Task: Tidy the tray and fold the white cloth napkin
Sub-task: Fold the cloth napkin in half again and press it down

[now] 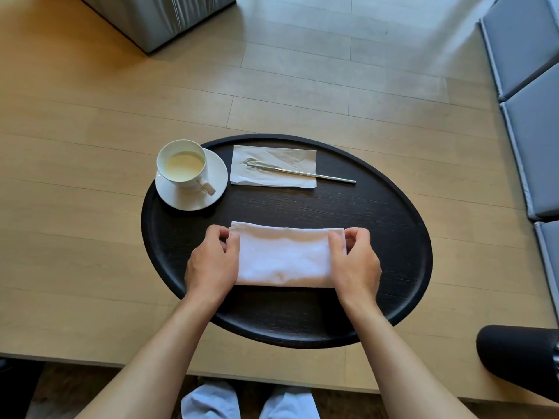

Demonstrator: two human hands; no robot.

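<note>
A round black tray (393,225) lies on a pale wooden table. On its near half sits the white cloth napkin (284,258), folded into a flat rectangle. My left hand (211,261) pinches the napkin's left edge, and my right hand (354,261) pinches its right edge. At the tray's far left stands a white cup (183,166) of pale liquid on a white saucer (193,198). A thin metal fork (302,172) rests on a white paper napkin (272,170) at the far side of the tray.
The table (90,176) reaches well beyond the tray on the left and the far side. Grey cushions (529,86) line the right side, a grey upholstered seat (157,19) stands far left, and a black cylindrical object (514,355) pokes in at the near right.
</note>
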